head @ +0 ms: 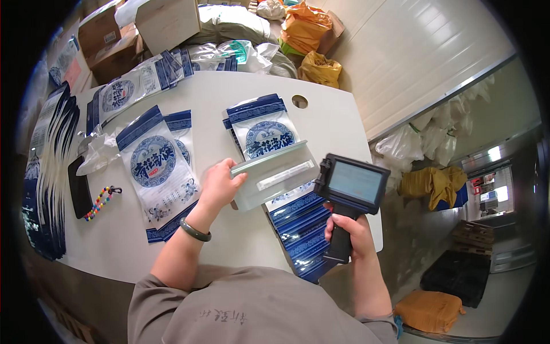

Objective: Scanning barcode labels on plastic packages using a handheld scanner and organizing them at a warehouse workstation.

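My left hand (220, 182) grips the left end of a translucent plastic plate (279, 174) with a raised edge and a pale slotted strip. The plate lies across a stack of blue-and-white printed plastic pouches (258, 116) and covers their middle. My right hand (353, 232) is closed around the handle of a handheld inkjet printer (355, 185), whose lit screen faces up. The printer is just right of the plate; I cannot tell if they touch. Below the plate, fanned pouches (300, 234) show their dark blue ends. More pouches (154, 163) lie left of my left hand.
On the white table (232, 253), a black phone (79, 189) with a beaded strap (99, 204) lies near crumpled clear plastic (101, 152). A tall row of pouches (51, 172) lines the left edge. The table has a round hole (299, 102). Cardboard boxes (101, 36) stand behind.
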Demonstrator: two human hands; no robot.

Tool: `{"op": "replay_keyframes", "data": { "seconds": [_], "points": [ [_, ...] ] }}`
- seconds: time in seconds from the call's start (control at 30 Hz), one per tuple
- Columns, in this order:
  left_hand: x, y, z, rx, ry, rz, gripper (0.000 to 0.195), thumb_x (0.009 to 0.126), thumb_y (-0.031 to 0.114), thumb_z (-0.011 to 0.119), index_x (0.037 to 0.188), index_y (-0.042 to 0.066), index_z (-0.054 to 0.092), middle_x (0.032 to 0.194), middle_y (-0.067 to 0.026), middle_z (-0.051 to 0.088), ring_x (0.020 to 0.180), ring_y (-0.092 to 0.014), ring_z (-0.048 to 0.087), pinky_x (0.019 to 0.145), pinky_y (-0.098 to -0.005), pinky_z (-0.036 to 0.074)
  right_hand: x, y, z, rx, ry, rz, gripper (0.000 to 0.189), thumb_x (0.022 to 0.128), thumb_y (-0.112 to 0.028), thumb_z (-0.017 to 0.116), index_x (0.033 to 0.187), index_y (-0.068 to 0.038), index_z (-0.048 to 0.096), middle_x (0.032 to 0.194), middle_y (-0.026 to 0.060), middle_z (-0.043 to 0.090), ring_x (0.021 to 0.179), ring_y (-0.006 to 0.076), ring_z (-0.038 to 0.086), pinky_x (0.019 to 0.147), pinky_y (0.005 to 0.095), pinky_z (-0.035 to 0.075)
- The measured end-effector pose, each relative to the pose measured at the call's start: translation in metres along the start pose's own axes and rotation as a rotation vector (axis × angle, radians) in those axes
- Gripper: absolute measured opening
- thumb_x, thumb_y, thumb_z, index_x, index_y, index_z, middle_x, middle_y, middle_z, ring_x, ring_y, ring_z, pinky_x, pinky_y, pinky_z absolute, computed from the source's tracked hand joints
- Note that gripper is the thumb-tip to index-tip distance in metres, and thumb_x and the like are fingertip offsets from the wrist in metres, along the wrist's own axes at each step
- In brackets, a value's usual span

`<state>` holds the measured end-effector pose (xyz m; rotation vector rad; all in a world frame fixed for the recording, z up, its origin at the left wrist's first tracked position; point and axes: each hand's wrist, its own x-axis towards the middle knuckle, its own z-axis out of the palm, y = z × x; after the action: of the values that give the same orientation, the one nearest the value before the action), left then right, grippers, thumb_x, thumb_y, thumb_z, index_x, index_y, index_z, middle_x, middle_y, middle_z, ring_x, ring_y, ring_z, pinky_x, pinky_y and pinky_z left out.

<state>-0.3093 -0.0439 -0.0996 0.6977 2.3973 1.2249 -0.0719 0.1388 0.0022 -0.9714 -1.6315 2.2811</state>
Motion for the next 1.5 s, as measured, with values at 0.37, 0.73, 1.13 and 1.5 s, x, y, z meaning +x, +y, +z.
{"op": "replay_keyframes", "data": {
  "seconds": [0.37, 0.73, 1.13, 1.5],
  "points": [
    [-0.004, 0.006, -0.006, -0.051, -0.072, -0.057, 0.026, 0.082, 0.021, 0.066, 0.096, 0.000, 0.064, 0.091, -0.0190, 0.066, 0.081, -0.032, 0.067, 0.078, -0.0402, 0.051, 0.030, -0.029, 0.065, -0.593, -0.130, 0.187, 0.021, 0.078, 0.002, 0.063, 0.098, 0.004, 0.055, 0.073, 0.0084, 0.058, 0.055, 0.0168, 0.059, 0.051, 0.0303, 0.050],
    [0.000, 0.002, 0.002, -0.072, -0.058, -0.065, 0.030, 0.083, 0.021, 0.066, 0.102, -0.001, 0.062, 0.099, -0.0199, 0.066, 0.096, -0.034, 0.063, 0.084, -0.0411, 0.050, 0.060, -0.025, 0.082, -0.881, -0.151, 0.323, 0.018, 0.080, -0.001, 0.065, 0.094, 0.004, 0.055, 0.067, 0.0081, 0.058, 0.054, 0.0175, 0.060, 0.049, 0.0319, 0.051],
    [-0.002, -0.002, -0.005, -0.237, -0.057, -0.055, 0.019, 0.084, 0.016, 0.066, 0.092, 0.000, 0.061, 0.076, -0.0133, 0.065, 0.063, -0.025, 0.065, 0.058, -0.0369, 0.050, 0.049, -0.035, -0.029, -0.328, 0.179, 0.026, 0.027, 0.088, -0.016, 0.063, 0.108, 0.002, 0.056, 0.071, 0.0075, 0.061, 0.059, 0.0175, 0.061, 0.056, 0.0303, 0.053],
    [-0.034, 0.042, -0.014, -0.397, -0.397, 0.005, 0.021, 0.086, 0.014, 0.064, 0.100, -0.001, 0.063, 0.071, -0.0066, 0.063, 0.056, -0.012, 0.058, 0.050, -0.0291, 0.047, 0.023, 0.044, -0.025, 0.260, 0.399, -0.282, 0.039, 0.086, -0.026, 0.069, 0.110, 0.001, 0.056, 0.086, 0.0092, 0.060, 0.073, 0.0189, 0.061, 0.067, 0.0306, 0.053]
  ]
}}
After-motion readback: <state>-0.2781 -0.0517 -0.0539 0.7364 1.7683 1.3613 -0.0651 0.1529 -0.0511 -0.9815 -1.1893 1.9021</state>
